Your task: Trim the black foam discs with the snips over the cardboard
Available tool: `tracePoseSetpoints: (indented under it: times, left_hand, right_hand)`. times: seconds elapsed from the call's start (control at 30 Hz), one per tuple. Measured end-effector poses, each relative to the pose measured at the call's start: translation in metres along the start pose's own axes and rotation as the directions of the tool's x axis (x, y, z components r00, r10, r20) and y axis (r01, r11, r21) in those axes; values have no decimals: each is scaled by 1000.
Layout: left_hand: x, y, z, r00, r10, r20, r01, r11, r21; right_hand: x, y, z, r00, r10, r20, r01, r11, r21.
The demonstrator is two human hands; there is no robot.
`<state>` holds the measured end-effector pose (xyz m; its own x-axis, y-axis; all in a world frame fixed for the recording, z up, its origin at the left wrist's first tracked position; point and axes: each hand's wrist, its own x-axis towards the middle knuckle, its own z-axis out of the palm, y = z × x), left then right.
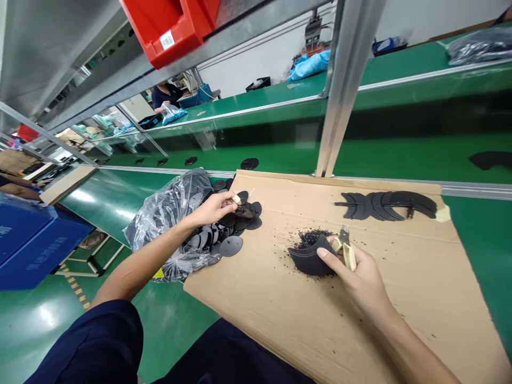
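My left hand [212,209] grips a small dark piece at the edge of a heap of flat black discs [231,246], and a small cream tip shows by its fingers. The discs spill from a clear plastic bag [168,213]. My right hand [354,274] is shut on cream-handled snips [345,250] and rests against a curved stack of black sheet pieces [310,258]. Black crumbs [312,237] lie heaped behind that stack on a cardboard sheet [320,314]. Further right on the cardboard lie several overlapping black cut pieces [386,205].
The cardboard lies on a green workbench belt [116,205], with a metal upright [346,85] behind it. A red bin [168,26] hangs overhead, and a blue crate [36,240] stands at the left. A co-worker [168,96] sits further along.
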<state>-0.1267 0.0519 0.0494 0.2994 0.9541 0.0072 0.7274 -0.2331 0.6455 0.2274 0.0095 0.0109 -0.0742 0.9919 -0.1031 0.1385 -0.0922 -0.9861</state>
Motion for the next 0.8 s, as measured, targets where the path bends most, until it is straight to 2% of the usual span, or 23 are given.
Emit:
tracePoseSetpoints:
  times: [0.17, 0.37, 0.53, 0.63, 0.73, 0.8]
  left_hand:
    - [2, 18, 21, 997, -44, 66, 60, 965, -256]
    - [21, 29, 41, 994, -22, 108, 55, 946, -320]
    - [60, 30, 49, 999, -14, 52, 25, 976, -215]
    - [82, 29, 42, 1000, -17, 0, 17, 995, -95]
    - [87, 27, 28, 1000, 16, 0, -16, 997, 75]
    - [80, 25, 19, 996, 46, 73, -59, 981, 184]
  right_hand:
    - [-1, 0, 0, 1000, -4, -2, 4, 1000, 10]
    - [-2, 4, -1, 999, -33, 14, 33, 999, 29]
    - [0, 9, -1, 1000, 2, 1, -2, 998, 62]
    - [1, 10, -1, 1000, 23, -20, -21, 998, 67]
    - [1, 9, -2, 999, 21, -30, -19, 997, 78]
    - [0, 7, -3, 1000, 4, -19, -2, 997, 81]
